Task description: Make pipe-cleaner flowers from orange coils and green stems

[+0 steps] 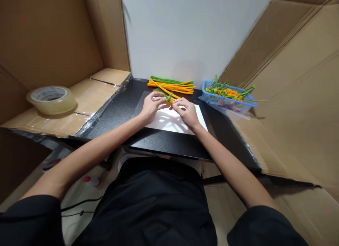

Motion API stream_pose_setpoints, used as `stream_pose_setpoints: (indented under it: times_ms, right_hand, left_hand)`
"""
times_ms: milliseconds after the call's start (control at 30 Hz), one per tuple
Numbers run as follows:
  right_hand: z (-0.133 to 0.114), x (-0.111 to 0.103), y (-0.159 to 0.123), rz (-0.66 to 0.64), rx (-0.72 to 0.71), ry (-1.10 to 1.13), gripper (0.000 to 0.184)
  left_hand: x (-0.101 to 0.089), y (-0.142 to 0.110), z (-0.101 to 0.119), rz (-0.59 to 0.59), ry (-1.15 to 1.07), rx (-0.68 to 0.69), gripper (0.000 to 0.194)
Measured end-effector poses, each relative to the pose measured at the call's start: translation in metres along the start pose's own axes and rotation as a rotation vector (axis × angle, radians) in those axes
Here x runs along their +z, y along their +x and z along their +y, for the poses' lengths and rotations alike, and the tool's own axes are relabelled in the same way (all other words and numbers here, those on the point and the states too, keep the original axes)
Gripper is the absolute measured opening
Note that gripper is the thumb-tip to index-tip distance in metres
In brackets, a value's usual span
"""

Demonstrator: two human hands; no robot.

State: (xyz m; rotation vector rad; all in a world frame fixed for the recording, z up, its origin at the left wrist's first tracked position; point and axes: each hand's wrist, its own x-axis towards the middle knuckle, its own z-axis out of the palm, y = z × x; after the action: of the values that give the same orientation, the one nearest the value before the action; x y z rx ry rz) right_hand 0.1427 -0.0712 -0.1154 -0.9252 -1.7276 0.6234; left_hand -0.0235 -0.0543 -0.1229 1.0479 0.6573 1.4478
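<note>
Pipe-cleaner flower (168, 100) sat pinched between your left hand (152, 107) and right hand (186, 112), both closed to steady it above white paper (169, 121), loose pipe cleaners (171, 85) within reach.

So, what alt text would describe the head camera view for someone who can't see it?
A left hand and right hand hold a small orange-and-green pipe-cleaner piece above a white sheet on a black table. Loose orange and green pipe cleaners and a blue basket of similar pieces lie beyond.

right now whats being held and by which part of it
The left hand and right hand pinch a pipe-cleaner flower at its orange part, grip partly hidden.
</note>
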Motion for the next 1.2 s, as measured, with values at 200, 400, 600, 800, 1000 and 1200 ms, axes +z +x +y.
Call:
stream_pose_setpoints:
  times_ms: [200, 400, 600, 800, 1000, 1200]
  right_hand:
    - [-0.004, -0.004, -0.001, 0.095, -0.102, -0.082, 0.024]
    - [-0.004, 0.0, -0.004, 0.082, -0.215, -0.072, 0.024]
    - [-0.001, 0.005, -0.005, 0.241, -0.11, 0.078, 0.031]
    - [-0.002, 0.005, -0.006, 0.171, -0.101, -0.021, 0.025]
    - [0.003, 0.002, -0.004, 0.06, -0.174, -0.097, 0.022]
    - [0.006, 0.005, -0.003, 0.065, -0.055, 0.02, 0.027]
  left_hand:
    - [0.001, -0.001, -0.001, -0.006, 0.125, 0.137, 0.035]
    - [0.001, -0.003, -0.003, -0.073, 0.257, 0.234, 0.037]
    - [0.002, -0.003, -0.002, -0.083, 0.188, 0.132, 0.036]
    - [0.003, -0.005, -0.001, -0.049, 0.174, 0.029, 0.032]
    - [0.002, -0.003, 0.002, 0.046, 0.098, -0.181, 0.013]
    - [0.0, -0.002, 0.004, -0.037, 0.013, -0.29, 0.004]
